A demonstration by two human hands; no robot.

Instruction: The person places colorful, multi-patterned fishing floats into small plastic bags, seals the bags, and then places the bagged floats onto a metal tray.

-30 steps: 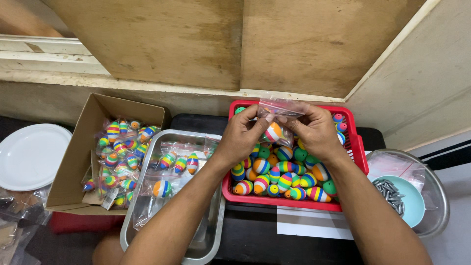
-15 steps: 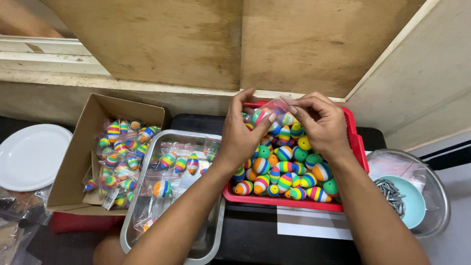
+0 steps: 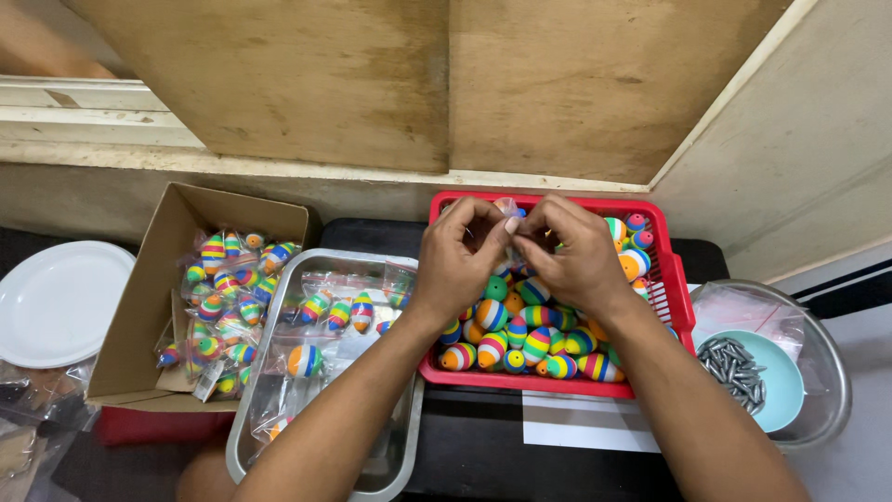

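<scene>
Four containers sit in a row on the dark table (image 3: 483,455), and they look sorted by stage, I'd guess. Biggest is the cardboard box (image 3: 149,307) on the left, with bagged striped floats (image 3: 228,279) heaped in it, so probably the finished pile. Next to it is a steel tray (image 3: 279,409) holding a few more bagged ones laid flat. Then the red basket (image 3: 655,270), full of loose striped floats (image 3: 534,339), right under both hands so grabbing one is easy. Off to the right a metal bowl (image 3: 832,372) holds a light blue dish (image 3: 785,381) of small grey metal pieces (image 3: 734,364) and some empty clear bags. A white plate (image 3: 56,297) sits at the far left.

Both hands meet above the back of the basket. The left hand (image 3: 460,265) and right hand (image 3: 576,260) have thumbs and forefingers pressed together on a small clear plastic bag (image 3: 508,206), pinching it from either side. Only its top edge pokes out above the fingertips; the rest is hidden between the fingers, so I can't tell if anything's inside. Held up like that, it stays clear of the pile below.
</scene>
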